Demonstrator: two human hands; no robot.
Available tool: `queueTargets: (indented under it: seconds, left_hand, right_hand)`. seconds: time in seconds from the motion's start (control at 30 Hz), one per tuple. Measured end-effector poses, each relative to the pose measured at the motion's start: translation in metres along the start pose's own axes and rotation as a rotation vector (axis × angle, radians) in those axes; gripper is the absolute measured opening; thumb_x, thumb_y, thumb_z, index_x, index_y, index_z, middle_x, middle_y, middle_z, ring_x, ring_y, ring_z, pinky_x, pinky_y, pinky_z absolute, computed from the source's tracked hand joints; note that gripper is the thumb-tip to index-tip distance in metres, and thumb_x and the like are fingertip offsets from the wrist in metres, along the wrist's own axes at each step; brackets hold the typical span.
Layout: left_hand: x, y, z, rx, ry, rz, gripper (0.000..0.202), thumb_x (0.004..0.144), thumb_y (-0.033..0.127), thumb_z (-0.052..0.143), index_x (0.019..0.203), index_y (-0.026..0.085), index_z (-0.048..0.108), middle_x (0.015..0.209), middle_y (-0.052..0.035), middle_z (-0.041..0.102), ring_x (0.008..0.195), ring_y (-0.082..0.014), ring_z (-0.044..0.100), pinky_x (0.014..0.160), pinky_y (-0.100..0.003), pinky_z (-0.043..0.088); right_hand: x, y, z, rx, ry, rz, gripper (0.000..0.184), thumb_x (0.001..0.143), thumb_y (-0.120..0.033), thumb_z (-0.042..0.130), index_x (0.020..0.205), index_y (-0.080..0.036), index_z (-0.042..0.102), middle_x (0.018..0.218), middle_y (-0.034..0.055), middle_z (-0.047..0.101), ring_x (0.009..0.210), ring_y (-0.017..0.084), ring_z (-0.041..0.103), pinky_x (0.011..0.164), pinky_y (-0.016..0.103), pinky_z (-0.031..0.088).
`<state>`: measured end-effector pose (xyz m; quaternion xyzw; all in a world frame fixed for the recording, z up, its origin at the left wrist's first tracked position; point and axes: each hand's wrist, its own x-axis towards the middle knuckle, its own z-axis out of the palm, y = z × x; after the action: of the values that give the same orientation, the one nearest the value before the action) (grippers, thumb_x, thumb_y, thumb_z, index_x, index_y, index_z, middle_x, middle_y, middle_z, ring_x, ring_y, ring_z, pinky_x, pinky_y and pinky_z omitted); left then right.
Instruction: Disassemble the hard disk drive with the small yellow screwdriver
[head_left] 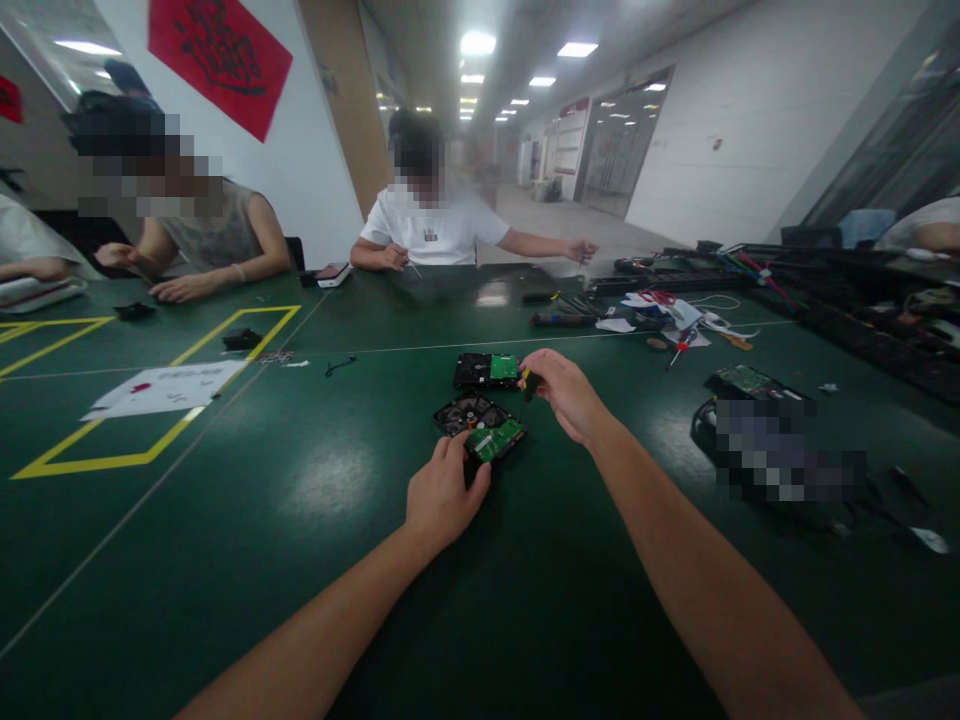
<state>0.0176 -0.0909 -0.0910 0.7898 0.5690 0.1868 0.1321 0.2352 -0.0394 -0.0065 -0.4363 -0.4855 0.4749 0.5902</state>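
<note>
A hard drive (459, 412) lies on the green table with its green circuit board (498, 440) facing up at the near end. My left hand (447, 490) grips the near left edge of this drive, thumb and fingers around its corner. Above its right end, my right hand (559, 388) is closed on a screwdriver (530, 384) with a black and yellow handle. The thin shaft points down at the board's right edge; whether its tip touches a screw is too small to tell. Just behind lies a second hard drive (474, 371), also with a green board, close to my right fingertips.
Cables and tools (574, 318) lie at the back right, near a red-tipped screwdriver (679, 350). A dark device (750, 382) and a blurred bundle sit at right. A paper sheet (169, 388) lies at left. Two people (431, 230) (251, 240) sit across the table.
</note>
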Motion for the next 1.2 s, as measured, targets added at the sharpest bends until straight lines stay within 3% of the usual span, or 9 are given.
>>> queueTargets:
  seconds: [0.5,0.73,0.93,1.2]
  left_hand:
    - [-0.0006,0.0008,0.0002,-0.007,0.011,-0.002,0.055,0.101,0.046,0.054,0.149,0.022,0.045,0.130,-0.0107,0.062,0.106,-0.0241,0.069,0.078,-0.032,0.052]
    - [0.0000,0.0018,-0.0005,-0.005,-0.001,-0.017,0.055,0.100,0.046,0.055,0.150,0.023,0.045,0.129,-0.0107,0.063,0.105,-0.0242,0.069,0.080,-0.033,0.053]
    - [0.0000,0.0010,-0.0004,-0.013,0.008,-0.009,0.055,0.100,0.047,0.055,0.149,0.023,0.045,0.129,-0.0098,0.063,0.104,-0.0239,0.069,0.077,-0.032,0.053]
    - [-0.0008,0.0008,-0.0010,-0.011,0.013,0.000,0.055,0.101,0.046,0.054,0.150,0.022,0.044,0.128,-0.0096,0.062,0.104,-0.0236,0.069,0.077,-0.032,0.052]
  right_hand:
    - [-0.0011,-0.0019,-0.0007,-0.011,-0.116,-0.023,0.023,0.090,-0.046,0.070,0.089,-0.023,0.072,0.090,0.0040,0.072,0.091,0.021,0.065,0.086,0.037,0.047]
    - [0.0015,0.0027,0.0003,0.054,0.000,0.000,0.032,0.089,-0.053,0.065,0.089,-0.023,0.075,0.084,0.0036,0.067,0.080,0.020,0.062,0.079,0.036,0.048]
    - [0.0012,0.0009,-0.0015,0.064,-0.003,0.006,0.029,0.088,-0.044,0.059,0.088,-0.022,0.078,0.084,0.0051,0.069,0.083,0.021,0.063,0.081,0.037,0.048]
    - [0.0011,0.0019,0.0002,-0.019,0.005,-0.002,0.023,0.080,-0.043,0.078,0.082,-0.022,0.068,0.085,0.0017,0.067,0.082,0.019,0.061,0.080,0.035,0.047]
